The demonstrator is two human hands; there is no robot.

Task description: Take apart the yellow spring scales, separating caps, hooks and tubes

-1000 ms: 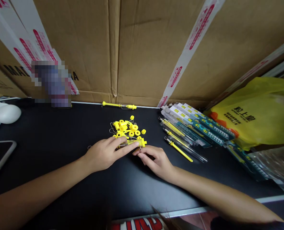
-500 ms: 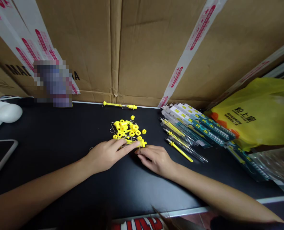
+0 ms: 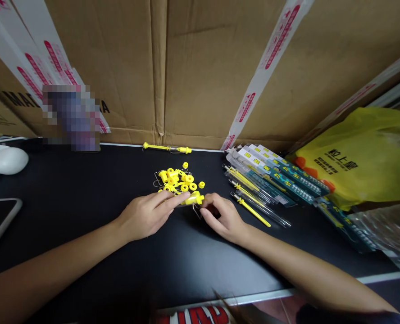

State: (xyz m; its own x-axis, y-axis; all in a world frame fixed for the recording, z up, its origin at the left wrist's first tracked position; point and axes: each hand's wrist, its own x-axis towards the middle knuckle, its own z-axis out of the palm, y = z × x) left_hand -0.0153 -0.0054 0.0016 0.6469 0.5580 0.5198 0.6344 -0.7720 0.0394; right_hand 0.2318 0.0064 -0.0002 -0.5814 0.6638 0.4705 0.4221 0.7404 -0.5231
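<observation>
My left hand (image 3: 145, 213) is closed around a spring scale (image 3: 193, 198) with a clear tube and yellow end cap. The scale lies sideways, its left part hidden under my fingers. From the cap end hangs a bent wire hook (image 3: 196, 211). My right hand (image 3: 225, 217) is curled beside the cap, thumb and index finger pinched at the hook. Just behind my left fingers lies a pile of yellow caps and rings (image 3: 173, 177) mixed with wire hooks.
Another spring scale (image 3: 168, 148) lies along the back edge. To the right are yellow scale rods (image 3: 254, 211), clear tubes and printed boxes (image 3: 281, 173), then a yellow bag (image 3: 348, 157). A phone (image 3: 0, 220) and a white rounded object (image 3: 10, 160) sit left. Cardboard (image 3: 200, 81) stands behind.
The wire hook now shows below the cap, swung out between my hands. My right fingers have shifted slightly right and curled more. The left hand still holds the spring scale.
</observation>
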